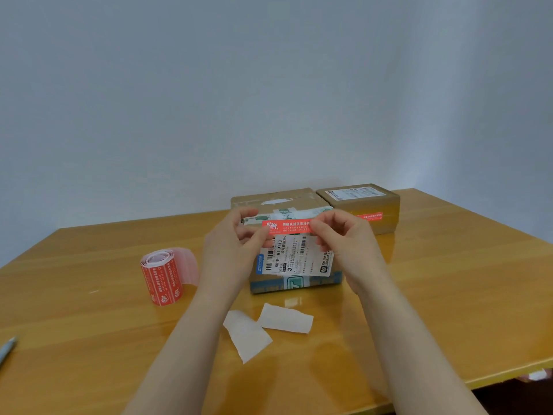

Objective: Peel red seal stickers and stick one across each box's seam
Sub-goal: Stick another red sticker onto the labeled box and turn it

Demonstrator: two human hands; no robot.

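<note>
A pen (7,348) pokes in at the left edge of the table (89,369). To its right a roll (163,277) of red stickers stands on end. It has white writing that is too small to read. A pale pink tail of paper curls off behind it.

The left hand (230,244) pinches the left end of a red sticker (288,226) between thumb and fingers. The sticker is pulled flat, left to right, over the top near edge of the near box (294,284). I cannot tell if it touches the box. It has white Chinese writing and a white mark at its left end.

Under the sticker, a white label (294,259) sits sideways on the near box. It reads "501E", "M1 A218" and "799". It has bar codes and a blue strip that looks like it says "ZTO".

Two white papers (247,335) lie side by side on the table, nearer than the box and between the arms.

The right hand (344,238) pinches the right end of the sticker with thumb and fingertips.

A far box (275,200) sits just behind the near box. To the right is a right box (359,199) with a white label on top that is too small to read. A second sticker (369,217), red too, is stuck on its near side.
</note>
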